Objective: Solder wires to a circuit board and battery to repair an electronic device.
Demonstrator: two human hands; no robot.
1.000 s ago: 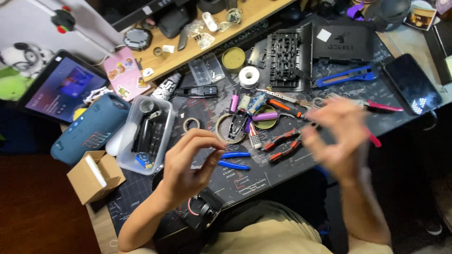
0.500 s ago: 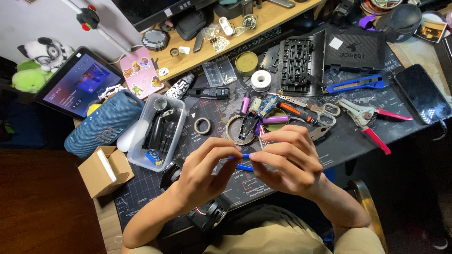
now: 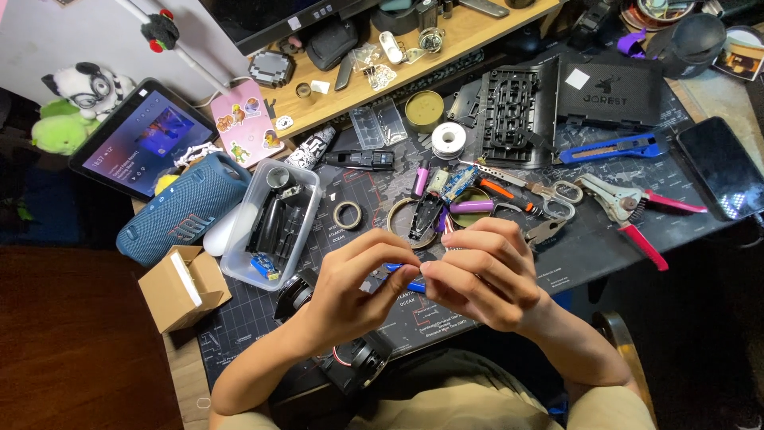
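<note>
Two hands meet over the mat (image 3: 605, 239) at our lap edge, and between them sits a small blue tool (image 3: 412, 284). We go from the left. A tablet (image 3: 143, 143) leans by a blue speaker (image 3: 179, 211), with a cardboard box (image 3: 183, 287) below and a clear tub (image 3: 274, 223) of dark parts just beside. Our left hand (image 3: 346, 291) curls in, thumb and forefinger pinched narrow on the near end of the blue tool, near a small metal bit we cannot make out. Our right hand (image 3: 485, 275) closes its fingertips on the far end, so the piece is held from both sides, lifted clear of the mat. We judge this a fine fitting or adjusting step with the piece held steady between both pinches; any further move would call for small, careful finger work, not force. Right of the hands lie scissors (image 3: 549, 195), a blue knife (image 3: 613, 149), red-handled pliers (image 3: 637, 215) and a phone (image 3: 720, 171).
</note>
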